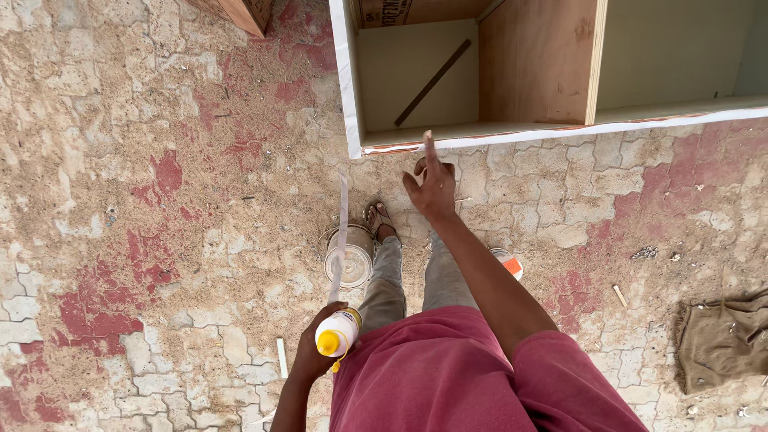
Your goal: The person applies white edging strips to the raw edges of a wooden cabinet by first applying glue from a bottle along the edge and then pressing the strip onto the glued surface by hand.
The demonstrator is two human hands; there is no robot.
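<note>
Paving [160, 160] fills most of what I see from the head camera: worn interlocking blocks, dusted with sand and blotched with faded red. Across the top right lies a wooden cabinet [536, 72] on its back, its compartments facing up and its front edges faced with a white strip; a dark thin stick [434, 82] leans inside the left compartment. Below me I see a maroon shirt [448, 376] and grey trouser legs, one sandalled foot [380, 216] on the blocks near the cabinet's edge. A brownish cloth [724, 340] lies crumpled at the far right.

A round tin [350, 256] stands on the paving just left of the legs, and a smaller orange-lidded pot [508, 262] shows just right of them.

My right hand [432, 188] reaches forward with the index finger stretched out, its tip at the white front edge of the cabinet; the other fingers are loosely curled and grasp nothing. My left hand [308, 352] sits low by my hip, fingers clenched around a white glue bottle [338, 332] with a yellow cap, tilted toward the camera. A thin white strip [342, 232] rises from that hand toward the cabinet, hanging clear of the ground. A short pale sliver [282, 358] lies on the blocks just beside the left wrist.
</note>
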